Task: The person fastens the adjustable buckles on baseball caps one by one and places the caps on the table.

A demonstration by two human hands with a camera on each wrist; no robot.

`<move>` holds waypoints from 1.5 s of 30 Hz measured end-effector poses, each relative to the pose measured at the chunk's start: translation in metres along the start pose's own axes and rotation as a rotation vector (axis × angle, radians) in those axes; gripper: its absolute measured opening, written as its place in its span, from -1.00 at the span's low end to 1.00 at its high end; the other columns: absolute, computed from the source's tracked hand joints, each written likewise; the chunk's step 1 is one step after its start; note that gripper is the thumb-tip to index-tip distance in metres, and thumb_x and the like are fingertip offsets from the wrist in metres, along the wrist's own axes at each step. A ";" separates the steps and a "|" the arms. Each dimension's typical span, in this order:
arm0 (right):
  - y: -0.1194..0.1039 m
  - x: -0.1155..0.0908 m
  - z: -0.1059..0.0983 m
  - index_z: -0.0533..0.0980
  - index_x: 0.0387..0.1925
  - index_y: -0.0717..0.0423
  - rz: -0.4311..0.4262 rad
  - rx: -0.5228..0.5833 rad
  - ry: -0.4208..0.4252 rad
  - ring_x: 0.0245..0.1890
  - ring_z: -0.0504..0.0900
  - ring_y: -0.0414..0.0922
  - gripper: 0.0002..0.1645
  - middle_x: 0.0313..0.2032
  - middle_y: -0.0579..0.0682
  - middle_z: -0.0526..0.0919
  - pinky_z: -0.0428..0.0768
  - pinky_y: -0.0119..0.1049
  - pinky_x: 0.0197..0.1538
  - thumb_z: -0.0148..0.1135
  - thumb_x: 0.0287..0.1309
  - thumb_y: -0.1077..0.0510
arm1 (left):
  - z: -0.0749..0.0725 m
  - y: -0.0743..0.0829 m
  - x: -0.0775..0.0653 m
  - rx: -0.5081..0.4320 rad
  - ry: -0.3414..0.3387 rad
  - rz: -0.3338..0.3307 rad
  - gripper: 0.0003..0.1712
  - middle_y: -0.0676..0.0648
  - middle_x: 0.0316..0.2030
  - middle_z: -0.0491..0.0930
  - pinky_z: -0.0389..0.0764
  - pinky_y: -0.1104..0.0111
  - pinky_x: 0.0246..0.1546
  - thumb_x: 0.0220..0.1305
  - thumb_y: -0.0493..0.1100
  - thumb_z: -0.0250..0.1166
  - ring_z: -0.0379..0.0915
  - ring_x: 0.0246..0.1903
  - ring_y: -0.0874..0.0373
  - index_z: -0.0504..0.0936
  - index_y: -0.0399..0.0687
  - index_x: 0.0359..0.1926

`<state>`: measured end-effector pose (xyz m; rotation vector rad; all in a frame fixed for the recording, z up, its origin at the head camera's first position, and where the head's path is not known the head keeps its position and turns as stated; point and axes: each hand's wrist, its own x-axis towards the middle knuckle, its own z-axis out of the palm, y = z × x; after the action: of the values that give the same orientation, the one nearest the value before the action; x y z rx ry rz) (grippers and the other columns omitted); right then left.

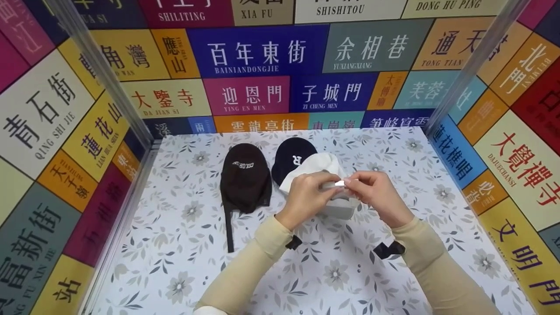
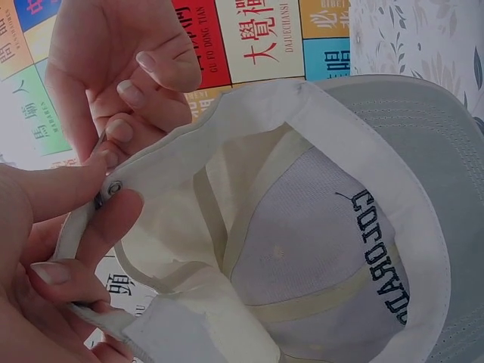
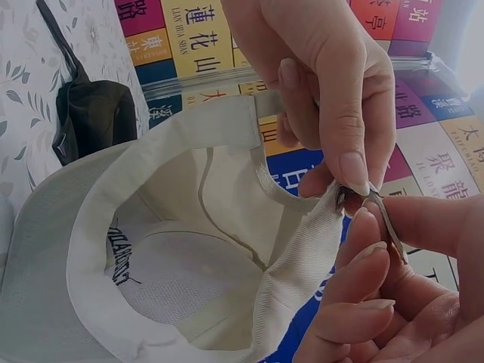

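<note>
A white baseball cap point(image 1: 321, 164) with a grey brim point(image 1: 339, 211) is held up over the tabletop, its inside facing me in both wrist views. My left hand point(image 1: 306, 192) pinches the back strap point(image 2: 72, 234) beside a small round metal fitting point(image 2: 113, 187). From the other side, my right hand point(image 1: 378, 192) pinches the strap's end point(image 3: 391, 227) between thumb and forefinger. The fingertips of both hands nearly meet there. Dark lettering point(image 2: 382, 257) shows inside the crown.
On the floral tabletop point(image 1: 183, 245) a dark brown cap point(image 1: 245, 179) lies left of the hands, a long strap trailing from it. Behind the white cap sits a black cap point(image 1: 291, 153) with a white letter. Sign-printed walls point(image 1: 262, 52) enclose the back and sides.
</note>
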<state>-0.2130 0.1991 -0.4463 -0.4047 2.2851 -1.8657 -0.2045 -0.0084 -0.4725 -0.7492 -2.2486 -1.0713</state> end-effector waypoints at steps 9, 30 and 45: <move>0.002 -0.001 -0.004 0.62 -0.29 0.34 -0.003 -0.015 0.012 -0.63 0.33 -0.20 -0.59 -0.52 0.03 0.53 0.33 -0.35 -0.57 0.35 0.29 -0.01 | 0.001 0.001 0.000 0.005 -0.005 -0.002 -0.78 0.18 -0.24 0.74 0.54 0.49 -0.21 0.21 -0.03 0.49 0.62 -0.28 0.37 0.80 0.01 -0.16; 0.010 -0.001 -0.002 0.59 -0.20 0.35 -0.021 0.010 -0.013 -0.56 0.39 -0.17 -0.54 -0.48 0.05 0.52 0.33 -0.36 -0.56 0.28 0.35 -0.05 | 0.002 0.003 -0.001 -0.005 -0.008 -0.003 -0.78 0.17 -0.22 0.74 0.54 0.51 -0.16 0.19 -0.06 0.50 0.63 -0.23 0.38 0.80 0.02 -0.15; 0.009 -0.001 0.003 0.60 -0.33 0.38 -0.036 0.049 0.029 -0.63 0.31 -0.21 -0.62 -0.59 -0.03 0.45 0.34 -0.34 -0.54 0.34 0.30 0.06 | 0.003 0.003 0.000 0.023 -0.006 0.007 -0.77 0.18 -0.24 0.74 0.56 0.49 -0.22 0.19 -0.03 0.50 0.64 -0.27 0.38 0.80 0.05 -0.14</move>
<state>-0.2118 0.1983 -0.4557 -0.4177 2.2601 -1.9521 -0.2031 -0.0042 -0.4727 -0.7514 -2.2576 -1.0396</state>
